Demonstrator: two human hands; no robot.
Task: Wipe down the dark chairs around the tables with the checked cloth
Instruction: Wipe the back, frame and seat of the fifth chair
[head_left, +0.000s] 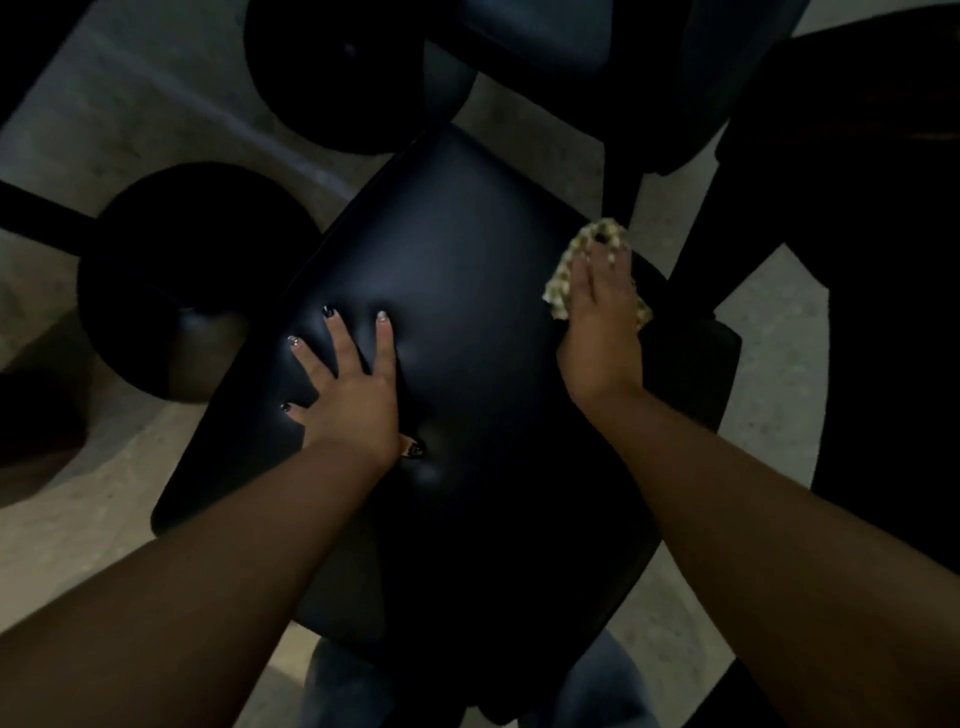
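A dark padded chair (467, 270) fills the middle of the view, seen from above. My left hand (348, 384) lies flat on its cushion with the fingers spread, pressing a dent into the padding. My right hand (602, 322) presses the checked cloth (576, 260) against the chair's right edge, fingers straight on top of it. The yellow-and-white cloth shows ahead of the fingertips and on both sides of the hand; the rest is under the palm.
Two round black table bases (197, 270) (343, 78) stand on the pale concrete floor (104, 130) to the left and behind. Another dark chair (649, 67) is at the top right, and a dark table (883, 260) edges the right side.
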